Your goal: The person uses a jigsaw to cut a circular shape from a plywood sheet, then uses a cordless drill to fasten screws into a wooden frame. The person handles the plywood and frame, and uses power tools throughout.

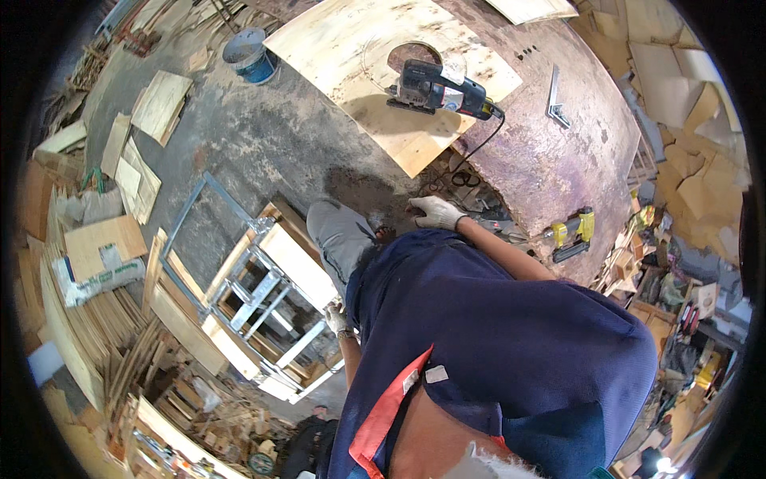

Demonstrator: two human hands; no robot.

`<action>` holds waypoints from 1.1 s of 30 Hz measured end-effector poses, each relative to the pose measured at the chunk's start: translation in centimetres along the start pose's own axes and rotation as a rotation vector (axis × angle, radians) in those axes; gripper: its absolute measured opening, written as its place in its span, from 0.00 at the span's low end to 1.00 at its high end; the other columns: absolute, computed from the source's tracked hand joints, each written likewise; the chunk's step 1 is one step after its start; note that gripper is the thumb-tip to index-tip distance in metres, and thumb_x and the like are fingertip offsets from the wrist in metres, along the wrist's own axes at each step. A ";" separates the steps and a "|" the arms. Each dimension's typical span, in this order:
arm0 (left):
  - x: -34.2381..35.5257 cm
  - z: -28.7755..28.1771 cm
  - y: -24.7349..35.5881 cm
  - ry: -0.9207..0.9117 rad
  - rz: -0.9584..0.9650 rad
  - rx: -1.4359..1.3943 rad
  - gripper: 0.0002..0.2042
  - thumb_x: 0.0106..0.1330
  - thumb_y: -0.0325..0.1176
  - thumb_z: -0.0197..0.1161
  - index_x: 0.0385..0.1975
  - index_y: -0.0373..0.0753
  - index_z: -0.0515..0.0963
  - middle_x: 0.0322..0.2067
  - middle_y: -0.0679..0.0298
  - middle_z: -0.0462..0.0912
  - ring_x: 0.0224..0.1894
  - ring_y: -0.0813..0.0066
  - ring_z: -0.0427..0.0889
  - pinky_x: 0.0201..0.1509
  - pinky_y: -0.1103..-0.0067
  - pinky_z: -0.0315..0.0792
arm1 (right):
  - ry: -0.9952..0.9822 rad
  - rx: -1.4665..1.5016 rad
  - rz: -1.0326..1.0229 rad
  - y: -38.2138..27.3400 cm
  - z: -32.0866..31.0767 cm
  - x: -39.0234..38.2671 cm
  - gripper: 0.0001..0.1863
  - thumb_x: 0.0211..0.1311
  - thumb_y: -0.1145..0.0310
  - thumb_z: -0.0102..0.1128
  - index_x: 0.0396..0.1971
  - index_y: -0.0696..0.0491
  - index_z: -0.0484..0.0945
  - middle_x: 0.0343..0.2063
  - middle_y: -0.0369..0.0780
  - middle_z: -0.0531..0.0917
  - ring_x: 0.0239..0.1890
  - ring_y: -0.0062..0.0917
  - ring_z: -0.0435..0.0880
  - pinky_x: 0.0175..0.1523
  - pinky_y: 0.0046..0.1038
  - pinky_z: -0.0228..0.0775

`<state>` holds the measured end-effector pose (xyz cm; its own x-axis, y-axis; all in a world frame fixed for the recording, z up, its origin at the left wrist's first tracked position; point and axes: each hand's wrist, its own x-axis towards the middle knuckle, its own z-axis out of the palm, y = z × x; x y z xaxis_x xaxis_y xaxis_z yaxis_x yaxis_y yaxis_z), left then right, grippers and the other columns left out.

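Observation:
My right hand (437, 214), in a pale work glove, hangs beside my grey trouser leg with fingers stretched out and nothing visible in them. My left hand (337, 318), also gloved, is low at my other side, next to the edge of a white panel (299, 263) on a metal-and-wood frame (254, 299). Its fingers are small and partly hidden, and whether it touches the panel cannot be made out. In front of me a black and blue jigsaw (440, 89) rests on a plywood sheet (327, 52), close to a round cut-out (413, 56). Its black cord (483, 145) drops off the near edge.
On the stained worktable (542, 168) lie a metal square (554, 100) and a yellow nail gun (573, 233). A blue bucket (250, 56) stands on the floor at far left. Stacked boards (120, 319) and wood scraps fill the left; cardboard sheets (686, 160) and clutter lie right.

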<state>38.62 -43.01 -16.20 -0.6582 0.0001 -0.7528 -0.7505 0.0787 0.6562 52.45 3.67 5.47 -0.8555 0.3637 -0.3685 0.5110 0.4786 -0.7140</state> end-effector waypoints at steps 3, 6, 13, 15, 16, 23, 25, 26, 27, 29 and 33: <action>1.9 0.7 3.9 0.131 -0.049 0.150 0.23 0.71 0.44 0.57 0.59 0.35 0.70 0.42 0.55 0.81 0.36 0.65 0.81 0.35 0.72 0.78 | 0.261 0.180 0.033 -3.6 -3.9 1.1 0.19 0.50 0.67 0.63 0.44 0.55 0.79 0.39 0.48 0.85 0.41 0.45 0.85 0.47 0.38 0.76; 5.5 -0.5 6.1 0.028 -0.072 0.224 0.21 0.72 0.49 0.56 0.53 0.38 0.74 0.38 0.63 0.79 0.33 0.69 0.79 0.35 0.73 0.75 | 0.832 -0.123 0.074 -6.0 -10.5 2.8 0.16 0.52 0.73 0.62 0.44 0.53 0.80 0.37 0.46 0.85 0.38 0.40 0.86 0.45 0.36 0.77; 15.9 -3.3 15.5 -0.143 0.113 1.002 0.20 0.68 0.40 0.54 0.55 0.35 0.72 0.37 0.49 0.81 0.36 0.56 0.83 0.38 0.63 0.77 | 1.209 -0.246 0.323 -3.4 -21.4 7.1 0.25 0.73 0.48 0.46 0.49 0.56 0.76 0.40 0.52 0.82 0.45 0.48 0.81 0.49 0.43 0.72; 19.2 -1.6 20.2 0.007 -0.288 0.375 0.20 0.69 0.37 0.53 0.56 0.34 0.70 0.31 0.54 0.81 0.28 0.62 0.82 0.29 0.71 0.78 | 1.228 -0.221 0.521 -1.8 -21.1 6.8 0.24 0.75 0.50 0.43 0.48 0.55 0.79 0.31 0.51 0.83 0.38 0.46 0.82 0.45 0.42 0.72; 20.5 -1.2 22.8 -0.036 -0.262 0.384 0.21 0.69 0.40 0.54 0.58 0.35 0.69 0.32 0.55 0.81 0.28 0.63 0.81 0.28 0.72 0.77 | 1.277 -0.185 0.468 -1.0 -20.3 6.2 0.25 0.75 0.49 0.42 0.45 0.55 0.80 0.30 0.50 0.83 0.36 0.45 0.82 0.44 0.41 0.72; 28.0 12.2 43.6 -0.270 0.108 0.877 0.37 0.72 0.52 0.56 0.72 0.35 0.54 0.54 0.46 0.77 0.53 0.57 0.80 0.46 0.64 0.79 | 1.290 -0.161 0.699 5.3 -16.3 1.8 0.25 0.76 0.49 0.43 0.43 0.55 0.82 0.28 0.46 0.83 0.31 0.36 0.81 0.40 0.36 0.71; 26.4 19.3 46.3 -0.290 0.245 0.718 0.35 0.75 0.52 0.51 0.72 0.33 0.56 0.66 0.49 0.66 0.62 0.58 0.72 0.64 0.67 0.66 | 1.326 0.171 0.700 6.7 -14.1 0.6 0.24 0.75 0.49 0.47 0.44 0.55 0.80 0.25 0.40 0.82 0.27 0.24 0.77 0.35 0.31 0.69; 25.3 22.9 47.9 -0.400 0.555 0.846 0.40 0.72 0.57 0.53 0.71 0.30 0.56 0.64 0.50 0.68 0.59 0.60 0.73 0.63 0.69 0.67 | 1.278 0.220 0.711 7.3 -12.7 0.3 0.19 0.74 0.54 0.49 0.44 0.55 0.79 0.27 0.37 0.82 0.29 0.20 0.76 0.35 0.28 0.69; 24.5 27.4 48.9 -0.345 0.468 0.777 0.43 0.69 0.62 0.55 0.69 0.29 0.58 0.60 0.51 0.70 0.55 0.63 0.74 0.60 0.70 0.69 | 1.221 0.286 0.749 7.8 -11.5 -0.1 0.14 0.73 0.59 0.52 0.44 0.54 0.77 0.29 0.35 0.81 0.30 0.16 0.76 0.36 0.24 0.69; 22.3 35.6 50.4 -0.395 0.331 0.699 0.39 0.67 0.64 0.58 0.64 0.34 0.65 0.52 0.57 0.73 0.48 0.69 0.73 0.53 0.72 0.71 | 1.108 0.592 0.675 6.9 -6.7 -0.7 0.13 0.68 0.58 0.59 0.39 0.54 0.80 0.23 0.31 0.77 0.26 0.16 0.72 0.31 0.26 0.66; 15.6 48.1 46.9 -0.557 0.264 0.444 0.28 0.67 0.58 0.62 0.52 0.38 0.71 0.40 0.66 0.72 0.40 0.77 0.69 0.42 0.71 0.70 | 0.672 0.974 0.939 3.8 1.3 -1.9 0.09 0.66 0.62 0.61 0.33 0.53 0.79 0.21 0.30 0.78 0.21 0.14 0.75 0.25 0.24 0.69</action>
<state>-3.94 8.66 0.33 -0.5967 0.5687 -0.5662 -0.4005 0.4004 0.8242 55.96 3.75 2.67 0.0751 0.6439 -0.7614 0.3508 -0.7318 -0.5843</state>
